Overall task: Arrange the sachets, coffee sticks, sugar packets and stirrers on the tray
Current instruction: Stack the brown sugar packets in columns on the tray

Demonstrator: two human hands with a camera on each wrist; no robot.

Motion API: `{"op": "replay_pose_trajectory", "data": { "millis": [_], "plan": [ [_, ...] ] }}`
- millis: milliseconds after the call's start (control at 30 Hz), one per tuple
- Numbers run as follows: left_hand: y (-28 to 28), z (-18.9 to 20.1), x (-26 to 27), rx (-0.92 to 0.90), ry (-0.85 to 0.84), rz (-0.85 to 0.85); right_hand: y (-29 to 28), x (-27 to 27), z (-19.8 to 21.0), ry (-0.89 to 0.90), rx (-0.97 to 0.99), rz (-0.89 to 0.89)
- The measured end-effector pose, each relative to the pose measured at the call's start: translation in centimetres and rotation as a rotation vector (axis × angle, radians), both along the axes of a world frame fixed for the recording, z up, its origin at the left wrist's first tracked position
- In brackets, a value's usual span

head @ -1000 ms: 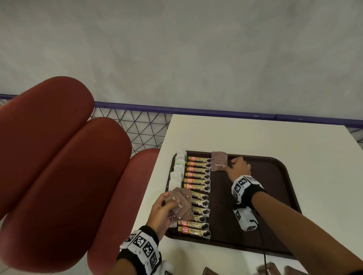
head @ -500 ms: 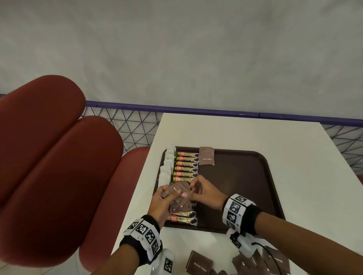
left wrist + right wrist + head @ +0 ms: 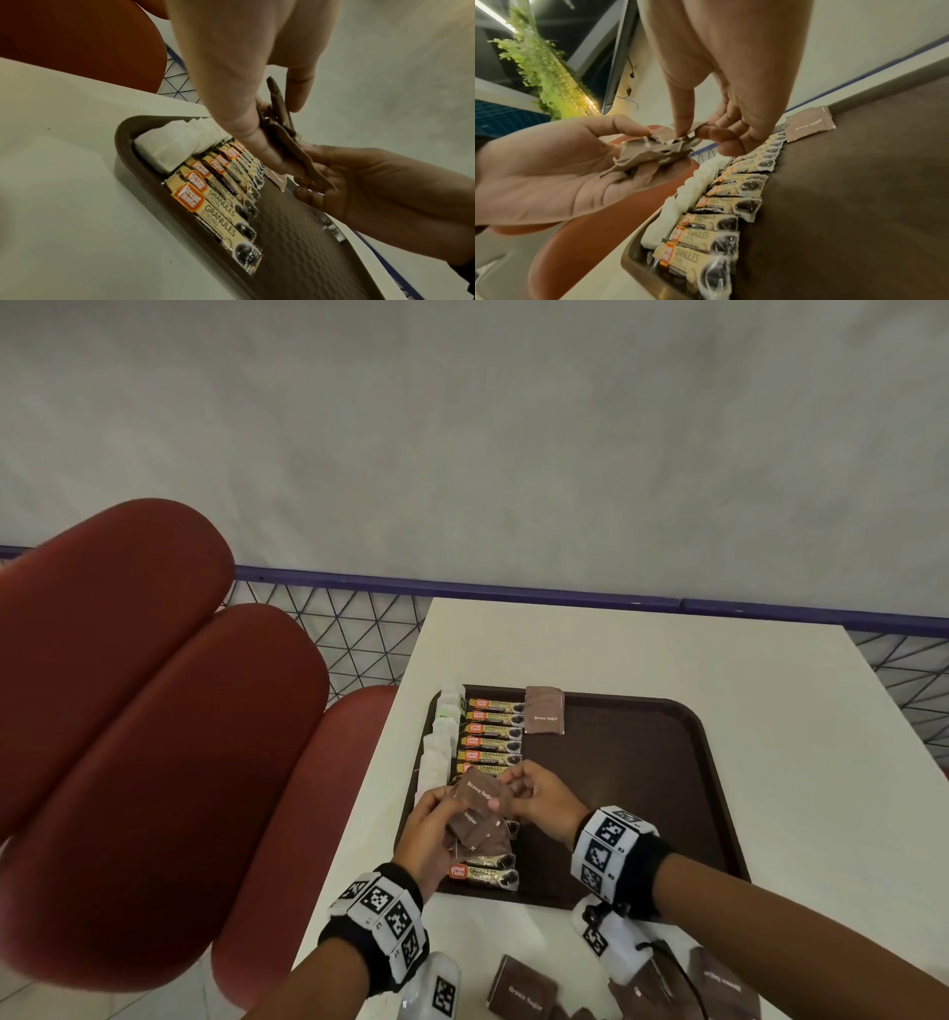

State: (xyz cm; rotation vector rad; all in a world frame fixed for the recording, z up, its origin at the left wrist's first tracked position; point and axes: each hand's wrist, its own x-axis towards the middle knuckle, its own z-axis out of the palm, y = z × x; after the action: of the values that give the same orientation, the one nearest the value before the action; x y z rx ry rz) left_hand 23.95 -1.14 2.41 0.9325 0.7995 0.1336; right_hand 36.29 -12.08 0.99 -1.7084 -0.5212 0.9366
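A dark brown tray lies on the white table. Along its left side run white sachets and a column of coffee sticks. One brown sugar packet lies at the tray's far edge. My left hand holds a fanned bunch of brown sugar packets above the tray's left part. My right hand pinches the top packet of that bunch between thumb and fingers. No stirrers are in view.
More brown sugar packets lie loose on the table near its front edge, below my right wrist. Red padded seats stand to the left. A blue rail and wire mesh run behind the table.
My right hand left the packet at the tray's far edge and came back to the bunch in my left hand, where it now pinches the top packet. The view shifted.
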Motion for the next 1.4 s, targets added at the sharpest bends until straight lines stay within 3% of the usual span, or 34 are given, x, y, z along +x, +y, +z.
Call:
{"op": "replay_pose_trajectory", "data": {
  "millis": [200,467,967,1167,1400],
  "plan": [
    [0.0,0.1,0.2,0.038,0.011,-0.007,-0.1,1.5,0.2,0.000,-0.019,-0.084],
    [1.2,-0.3,-0.2,0.075,0.021,0.000,-0.8,7.8,-0.9,-0.258,-0.262,-0.357],
    [3.8,-2.1,-1.0,0.091,0.077,-0.005,2.8,12.1,-3.4,-0.419,-0.639,-0.181],
    [4.4,-2.6,-1.1,0.079,0.084,-0.004,3.1,11.9,-3.5,-0.544,-0.743,-0.212],
    [4.4,-2.4,-0.9,0.064,0.058,-0.013,3.0,11.4,-3.8,-0.680,-0.701,-0.304]
  ]
}}
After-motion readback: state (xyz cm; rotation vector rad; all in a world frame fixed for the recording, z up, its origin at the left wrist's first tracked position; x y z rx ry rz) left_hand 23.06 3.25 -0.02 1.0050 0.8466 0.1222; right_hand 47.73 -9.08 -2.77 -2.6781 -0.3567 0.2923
